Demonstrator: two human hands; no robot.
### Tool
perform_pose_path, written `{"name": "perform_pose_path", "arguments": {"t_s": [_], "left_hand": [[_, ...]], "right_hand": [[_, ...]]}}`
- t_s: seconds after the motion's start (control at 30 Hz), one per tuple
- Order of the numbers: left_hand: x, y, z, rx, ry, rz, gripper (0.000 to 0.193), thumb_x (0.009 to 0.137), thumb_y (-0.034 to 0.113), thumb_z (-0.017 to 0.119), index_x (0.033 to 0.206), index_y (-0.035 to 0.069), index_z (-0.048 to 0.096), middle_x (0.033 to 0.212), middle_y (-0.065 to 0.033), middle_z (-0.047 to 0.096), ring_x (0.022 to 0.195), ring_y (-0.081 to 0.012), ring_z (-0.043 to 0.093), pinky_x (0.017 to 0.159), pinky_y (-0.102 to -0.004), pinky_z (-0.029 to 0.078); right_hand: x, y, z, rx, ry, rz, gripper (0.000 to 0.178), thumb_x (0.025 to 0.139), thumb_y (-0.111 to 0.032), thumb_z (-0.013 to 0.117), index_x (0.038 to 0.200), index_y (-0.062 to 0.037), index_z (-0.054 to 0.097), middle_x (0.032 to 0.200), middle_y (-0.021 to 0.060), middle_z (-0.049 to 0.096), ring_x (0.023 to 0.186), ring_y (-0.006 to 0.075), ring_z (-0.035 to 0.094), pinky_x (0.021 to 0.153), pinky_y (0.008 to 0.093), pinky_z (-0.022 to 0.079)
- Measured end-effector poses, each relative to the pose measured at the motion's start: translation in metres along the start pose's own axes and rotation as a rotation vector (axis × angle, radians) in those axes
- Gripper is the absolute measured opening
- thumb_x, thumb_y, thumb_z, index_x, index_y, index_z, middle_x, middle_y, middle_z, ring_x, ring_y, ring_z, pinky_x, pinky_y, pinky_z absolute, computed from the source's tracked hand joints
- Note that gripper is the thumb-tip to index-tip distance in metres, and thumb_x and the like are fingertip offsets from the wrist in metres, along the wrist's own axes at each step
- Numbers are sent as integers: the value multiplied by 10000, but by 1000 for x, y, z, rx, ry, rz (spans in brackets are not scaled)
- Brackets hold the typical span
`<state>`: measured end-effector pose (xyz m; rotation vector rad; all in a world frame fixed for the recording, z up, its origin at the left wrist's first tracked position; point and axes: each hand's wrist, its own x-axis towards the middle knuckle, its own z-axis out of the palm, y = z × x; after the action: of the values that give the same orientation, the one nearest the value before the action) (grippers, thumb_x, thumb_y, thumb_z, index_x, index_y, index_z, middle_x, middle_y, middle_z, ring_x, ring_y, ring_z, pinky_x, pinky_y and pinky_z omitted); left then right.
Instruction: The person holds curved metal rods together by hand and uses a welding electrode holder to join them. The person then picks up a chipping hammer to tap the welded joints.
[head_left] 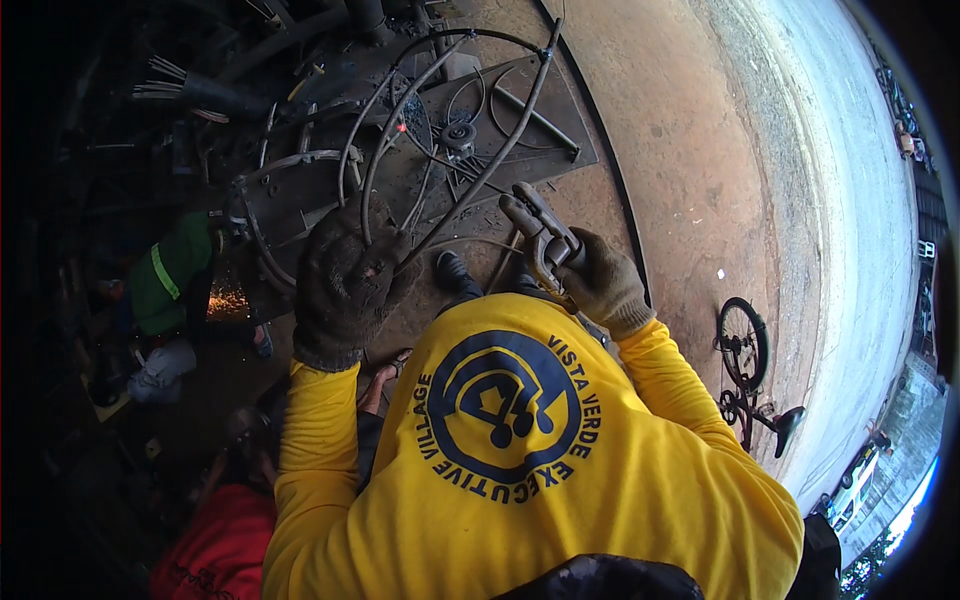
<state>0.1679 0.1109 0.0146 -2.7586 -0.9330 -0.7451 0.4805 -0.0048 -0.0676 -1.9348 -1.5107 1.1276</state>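
My left hand (352,275), in a dark, worn work glove, is closed on a frame of bent metal rods (500,150). The frame's curved bars rise from the glove and spread over the bench, joined at the far end. In a lighter glove, my right hand (605,283) is closed around a grey metal tool (545,240) that looks like locking pliers. Its jaws point away to the left, apart from the straight rod beside them. The glove hides much of the tool's handle.
A dark metal plate (575,125) carries a round disc (459,137), a tube (537,122) and loose rods. More bent bars lie left. Sparks (228,302) fly near a person in green (165,275); another in red (215,545) is lower left. A bicycle (745,370) stands right.
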Motion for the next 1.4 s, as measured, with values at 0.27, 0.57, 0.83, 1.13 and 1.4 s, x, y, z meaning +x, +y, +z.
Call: {"name": "perform_pose_path", "arguments": {"t_s": [0.27,0.57,0.83,1.13,1.4], "left_hand": [[-7,0,0,48,-49,4,394,830,215,768,1190,98,659,1233,-136,634,1123,-358,598,975,-478,483],[-11,3,0,83,-68,-30,393,853,256,745,1207,114,649,1235,-126,632,1142,-346,590,978,-467,492],[-23,8,6,-21,-59,-52,427,820,266,758,1210,133,648,1263,-131,594,1151,-329,573,972,-450,499],[-19,16,1,-93,91,-90,456,782,254,770,1208,146,648,1285,-136,566,1166,-324,558,958,-441,503],[-16,14,3,-152,88,-87,409,790,195,780,1167,107,649,1256,-131,584,1176,-336,553,982,-446,495]], "right_hand": [[1,-9,-6,-54,-35,44,592,826,-326,748,1320,-57,564,1051,182,716,961,330,707,854,386,552],[-4,-6,5,108,55,-38,568,825,-259,764,1302,-24,565,1092,199,701,1002,314,698,881,375,541],[-5,15,13,134,183,-128,500,839,-187,727,1279,-9,567,1032,184,710,964,303,705,852,353,535],[-4,30,15,163,170,-146,479,837,-190,711,1250,9,571,1023,199,704,956,313,703,838,368,534],[-5,26,10,168,132,-148,478,843,-200,710,1259,-8,572,1041,197,701,969,312,699,848,377,533]]}}
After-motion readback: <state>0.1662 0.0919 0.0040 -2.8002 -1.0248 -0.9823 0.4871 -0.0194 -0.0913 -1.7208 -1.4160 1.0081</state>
